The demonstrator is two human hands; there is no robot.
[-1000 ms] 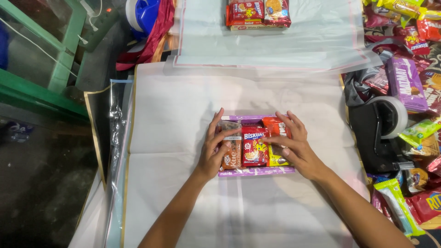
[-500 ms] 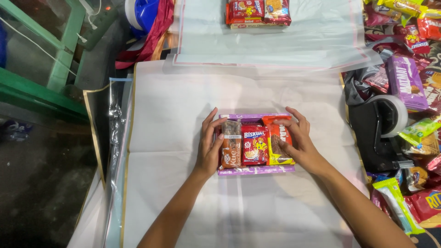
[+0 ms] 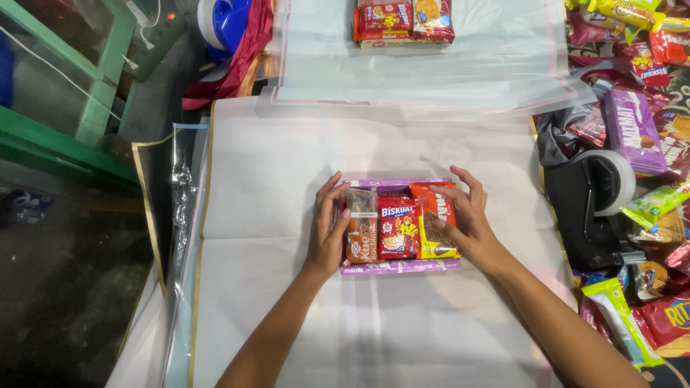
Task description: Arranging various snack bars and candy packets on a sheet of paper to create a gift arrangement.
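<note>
From the head camera, the left hand (image 3: 328, 233) lies against the left end of a flat purple cardboard box (image 3: 399, 267) topped with three snack packets. Its fingers (image 3: 335, 192) are loosely spread and curve around the box's left edge, touching a brown clear-wrapped cake packet (image 3: 361, 236). The right hand (image 3: 468, 219) rests on the right end, fingers (image 3: 444, 225) half open and pressing down on a red and yellow wafer packet (image 3: 437, 223). Between those two sits a red biscuit packet (image 3: 398, 228). Both forearms reach in from the lower edge, wrists low. The box lies in the middle of a white paper sheet (image 3: 287, 287) spread over the counter. A black tape dispenser (image 3: 589, 208) stands well to the right.
</note>
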